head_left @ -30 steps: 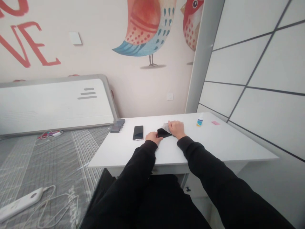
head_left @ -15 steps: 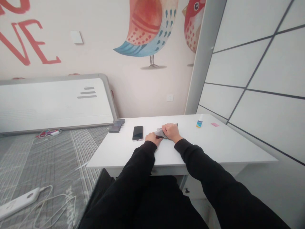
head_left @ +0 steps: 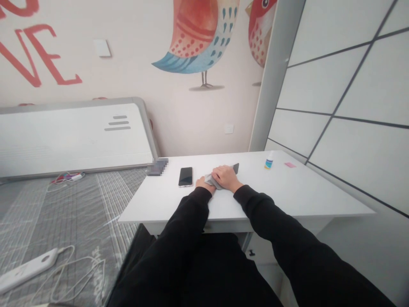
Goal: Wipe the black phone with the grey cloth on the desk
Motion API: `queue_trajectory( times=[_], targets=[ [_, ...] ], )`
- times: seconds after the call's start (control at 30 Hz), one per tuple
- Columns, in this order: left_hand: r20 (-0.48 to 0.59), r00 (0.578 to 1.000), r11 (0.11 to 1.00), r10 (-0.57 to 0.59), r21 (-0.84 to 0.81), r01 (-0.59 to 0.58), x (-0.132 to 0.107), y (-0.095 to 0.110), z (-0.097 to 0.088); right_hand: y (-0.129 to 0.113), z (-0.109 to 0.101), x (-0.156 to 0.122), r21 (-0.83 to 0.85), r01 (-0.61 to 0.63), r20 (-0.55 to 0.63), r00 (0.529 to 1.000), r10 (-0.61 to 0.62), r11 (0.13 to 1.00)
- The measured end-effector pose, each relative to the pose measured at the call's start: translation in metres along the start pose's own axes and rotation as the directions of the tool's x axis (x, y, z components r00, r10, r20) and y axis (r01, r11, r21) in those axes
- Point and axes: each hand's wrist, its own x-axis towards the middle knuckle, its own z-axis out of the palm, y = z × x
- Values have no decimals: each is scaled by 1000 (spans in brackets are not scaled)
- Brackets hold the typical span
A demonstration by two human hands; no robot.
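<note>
My right hand (head_left: 225, 178) presses a grey cloth (head_left: 210, 181) down onto a flat black object, whose corner (head_left: 235, 168) sticks out past my fingers. My left hand (head_left: 204, 184) grips the near end of the cloth, touching my right hand. The rest of the black object is hidden, so I cannot tell exactly what it is. Both hands are on a white table (head_left: 255, 196). Just left of my left hand lies a black smartphone (head_left: 185, 177), screen up. Beyond my right hand stand a small bottle (head_left: 269, 163) and a pink note (head_left: 289, 164).
A pixelated object (head_left: 157, 167) sits on the table's far left corner. A white power strip (head_left: 28, 270) and loose cables lie on a grey striped mat (head_left: 83, 221) left of the table. White panelling (head_left: 351, 85) stands on the right.
The cloth has moved over the black object, which showed plainly a second ago and now shows only at one corner. My right hand has shifted left, closer to my left hand.
</note>
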Motion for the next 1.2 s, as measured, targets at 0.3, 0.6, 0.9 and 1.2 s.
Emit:
queue_trajectory(
  times=[0.3, 0.6, 0.9, 1.2],
  targets=[
    [19, 1000, 1000, 5, -19, -4, 3, -1, 3, 38, -14, -6, -25, -251, -168, 955, 243, 968],
    [4, 1000, 1000, 14, 27, -14, -1, 3, -3, -15, -10, -1, 116, 118, -55, 992, -112, 986],
    [27, 999, 1000, 20, 0, -20, 0, 2, -2, 38, -6, -3, 31, -258, -147, 954, 260, 966],
    [14, 1000, 998, -11, 56, 11, 1, 0, 0, -8, -4, -4, 74, 67, -19, 998, -66, 995]
  ],
)
